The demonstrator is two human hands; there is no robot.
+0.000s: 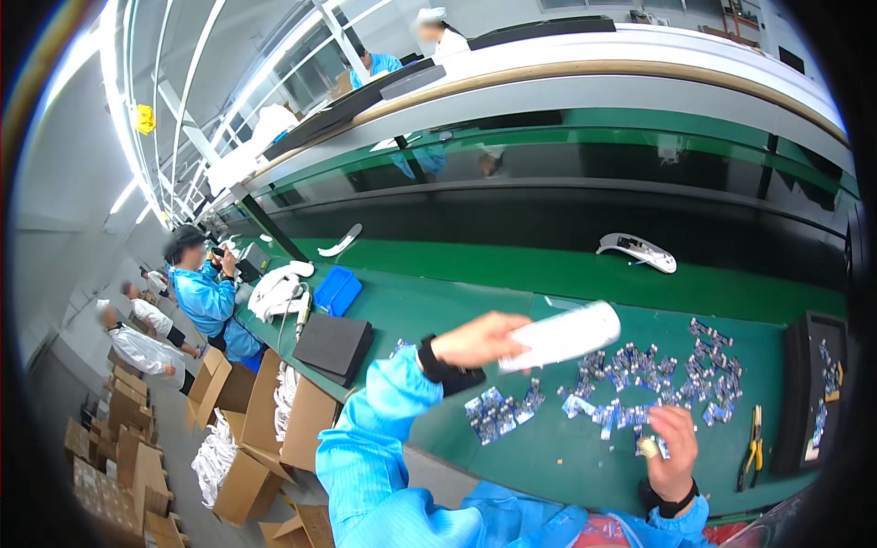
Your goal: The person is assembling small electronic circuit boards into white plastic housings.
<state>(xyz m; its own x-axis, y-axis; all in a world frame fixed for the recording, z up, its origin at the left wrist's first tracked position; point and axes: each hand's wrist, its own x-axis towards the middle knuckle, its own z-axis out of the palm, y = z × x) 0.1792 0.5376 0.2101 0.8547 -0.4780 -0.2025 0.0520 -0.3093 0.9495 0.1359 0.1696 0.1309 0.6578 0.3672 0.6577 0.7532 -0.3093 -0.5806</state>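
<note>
My left hand [480, 340] grips one end of a white elongated plastic shell [571, 335], held above the green bench. The shell is slightly blurred, and its smooth white side shows. My right hand [673, 447] is lower and to the right, with its fingers curled inward over the near edge of a spread of small blue circuit boards [635, 365]. Between its thumb and fingers shows a small blue circuit board [662, 447] with a yellowish bit by the thumb. A separate cluster of circuit boards [498, 416] lies below the shell.
Yellow-handled pliers [751, 447] lie near a black tray [795, 402] at right. At left are a black foam block [333, 347], a blue bin [338, 290] and white parts [277, 292]. Beyond runs a green conveyor [512, 270] carrying a white shell [639, 251]. Cardboard boxes [260, 447] stand lower left; a co-worker [203, 292] works farther along.
</note>
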